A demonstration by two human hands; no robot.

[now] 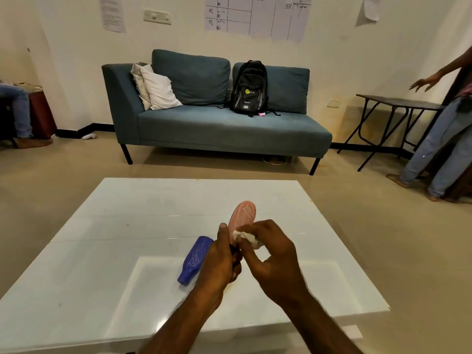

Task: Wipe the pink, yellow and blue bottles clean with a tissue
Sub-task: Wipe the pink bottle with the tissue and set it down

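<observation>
My left hand [221,261] grips the lower end of the pink bottle [242,215], which points up and away from me and carries white scribble marks. A crumpled white tissue [247,237] is pinched in my right hand [270,254] and pressed against the pink bottle's side. The blue bottle [195,260] lies on its side on the white table [127,251], just left of my left hand, also scribbled on. No yellow bottle shows; my hands may hide it.
Beyond the table stands a blue-grey sofa [219,131] with white cushions and a black backpack [249,88]. A dark folding table [398,106] and a standing person [444,139] are at the right. Another person sits at the far left [20,111].
</observation>
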